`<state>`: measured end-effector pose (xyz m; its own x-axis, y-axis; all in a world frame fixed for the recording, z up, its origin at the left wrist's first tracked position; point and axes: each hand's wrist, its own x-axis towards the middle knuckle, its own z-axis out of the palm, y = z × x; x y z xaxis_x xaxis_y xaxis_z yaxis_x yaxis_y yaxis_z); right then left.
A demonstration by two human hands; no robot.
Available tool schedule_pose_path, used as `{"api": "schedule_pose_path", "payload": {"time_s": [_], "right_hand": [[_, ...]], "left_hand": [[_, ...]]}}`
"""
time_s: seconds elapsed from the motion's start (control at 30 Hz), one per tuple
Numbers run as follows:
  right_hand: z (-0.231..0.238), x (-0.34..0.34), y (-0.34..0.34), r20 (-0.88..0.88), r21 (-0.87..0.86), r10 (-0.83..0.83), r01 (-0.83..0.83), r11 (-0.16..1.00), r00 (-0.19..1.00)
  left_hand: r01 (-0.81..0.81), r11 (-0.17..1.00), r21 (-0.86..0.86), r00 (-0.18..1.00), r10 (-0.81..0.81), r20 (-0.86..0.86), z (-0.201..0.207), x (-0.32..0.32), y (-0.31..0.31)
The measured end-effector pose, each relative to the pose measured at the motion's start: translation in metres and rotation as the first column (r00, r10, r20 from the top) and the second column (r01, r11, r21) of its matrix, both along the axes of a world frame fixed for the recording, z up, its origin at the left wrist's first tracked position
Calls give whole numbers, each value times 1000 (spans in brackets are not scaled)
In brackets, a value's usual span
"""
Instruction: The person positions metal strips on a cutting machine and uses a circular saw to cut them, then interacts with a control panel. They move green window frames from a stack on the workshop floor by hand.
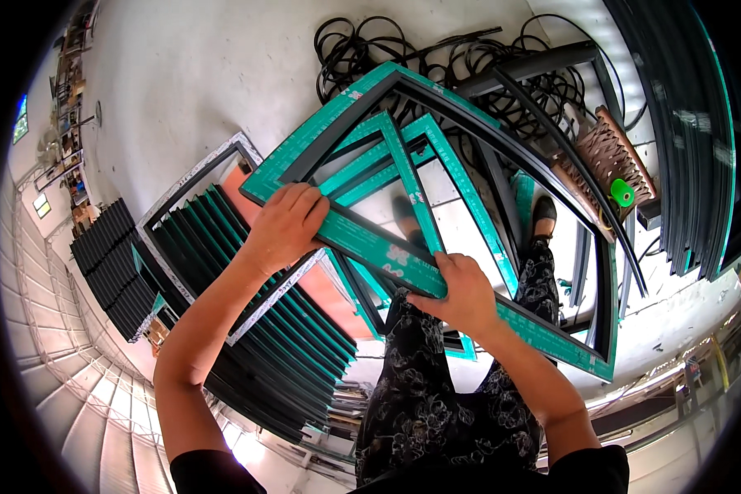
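A rectangular window frame (379,245), black inside and faced with green protective film, is held tilted in front of my body. My left hand (284,226) is closed over its near bar close to the left corner. Farther right on the same bar, my right hand (467,296) grips with the thumb on the near side; the undersides of both hands are hidden. Through the frame's opening shows a smaller green-faced frame (469,206), lower down near my feet. How these lower frames rest is partly hidden.
Coiled black rubber strips (337,62) lie on the floor beyond. At right are a brown woven seat (609,152), a green spool (622,193) and a stack of long black profiles (692,148). Green-edged black profiles (284,362) and a white-filmed frame (160,214) stand left.
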<state>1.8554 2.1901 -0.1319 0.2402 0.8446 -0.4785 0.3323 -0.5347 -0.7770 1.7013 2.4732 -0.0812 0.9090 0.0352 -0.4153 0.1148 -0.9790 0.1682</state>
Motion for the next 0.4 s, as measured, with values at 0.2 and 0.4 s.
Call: {"api": "schedule_pose_path", "payload": {"time_s": [0.2,0.4], "right_hand": [[-29,23,-6,-687,-320,-332,142,937,646],[-46,45,21,-747,-442,-246,-185,878,617]], "left_hand": [[2,1000,17,997,-4,71,-3,-3,-2],[-34,999,4,995,33,96,-6,-9,-5]]}}
